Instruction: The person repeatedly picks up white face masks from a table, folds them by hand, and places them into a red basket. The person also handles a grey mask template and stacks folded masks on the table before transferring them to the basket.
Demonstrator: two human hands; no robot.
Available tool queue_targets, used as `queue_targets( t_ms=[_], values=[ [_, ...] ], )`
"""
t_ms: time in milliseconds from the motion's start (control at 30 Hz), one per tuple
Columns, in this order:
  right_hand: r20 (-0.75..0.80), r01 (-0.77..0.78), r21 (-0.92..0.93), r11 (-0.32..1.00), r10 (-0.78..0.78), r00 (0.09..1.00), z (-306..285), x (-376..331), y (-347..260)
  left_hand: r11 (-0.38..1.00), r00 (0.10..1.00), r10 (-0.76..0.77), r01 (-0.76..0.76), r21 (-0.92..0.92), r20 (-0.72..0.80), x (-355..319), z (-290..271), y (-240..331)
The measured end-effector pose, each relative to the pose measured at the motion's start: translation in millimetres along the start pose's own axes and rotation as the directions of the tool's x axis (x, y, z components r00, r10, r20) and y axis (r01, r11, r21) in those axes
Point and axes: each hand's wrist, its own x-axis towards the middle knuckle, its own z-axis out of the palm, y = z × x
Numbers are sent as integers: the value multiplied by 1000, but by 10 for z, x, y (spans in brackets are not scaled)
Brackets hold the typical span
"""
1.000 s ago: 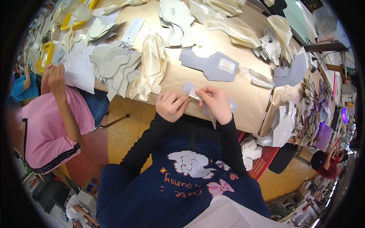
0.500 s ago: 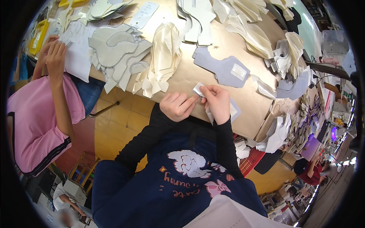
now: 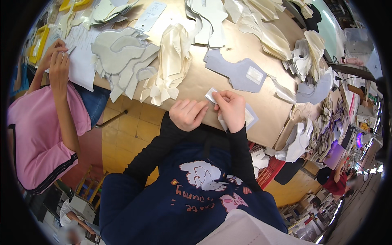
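The small white-faced tab (image 3: 211, 95) was in the right hand, above the near edge of the desk (image 3: 269, 130). Its face was pale and roughly rectangular, with a thin grey margin, and it slanted up and left from the grip. Past the right hand showed a grey piece (image 3: 252, 121) bearing a pale rectangular patch; whether it and the tab were one piece could not be told, since the hand hid the middle.

The right hand (image 3: 232, 111) pinched the tab between thumb and forefinger, the other fingers bent inward. The left hand (image 3: 185, 115) was loosely curled, its forefinger pointing just below the tab; whether those fingers held anything could not be made out.

A second earlier, a broader grey end had stuck out beyond the white face and the left fingertips had met it; now only the narrow margin showed and the left forefinger seemed slightly withdrawn. The right hand's pinch had stayed.

Farther out lay a grey shaped cutout (image 3: 228, 70) with a pale patch, a cream bundle (image 3: 170, 61) and a stack of pale grey pieces (image 3: 118, 57). To the left, a co-worker in pink (image 3: 49, 126) had both hands near a white sheet (image 3: 81, 69).
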Motion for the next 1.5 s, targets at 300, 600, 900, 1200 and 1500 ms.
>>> queue_targets(
  t_ms=[300,600,900,1200,1500],
  values=[
    [3,16,-48,999,-16,1000,-15,7,-3,986,984,-153,158,-54,93,128,-45,84],
    [10,52,-56,997,-51,999,-9,26,-25,992,974,-126,119,49,187,223,-74,97],
    [247,128,-407,904,-26,969,-584,-239,-16,995,972,-88,78,54,218,241,-66,38],
    [232,-85,-249,965,145,962,-1132,-345,280,976,956,-212,219,-13,203,297,-32,101],
    [235,-140,-79,987,154,960,-1216,-332,360,957,955,-253,222,188,157,264,83,233]
  ],
)
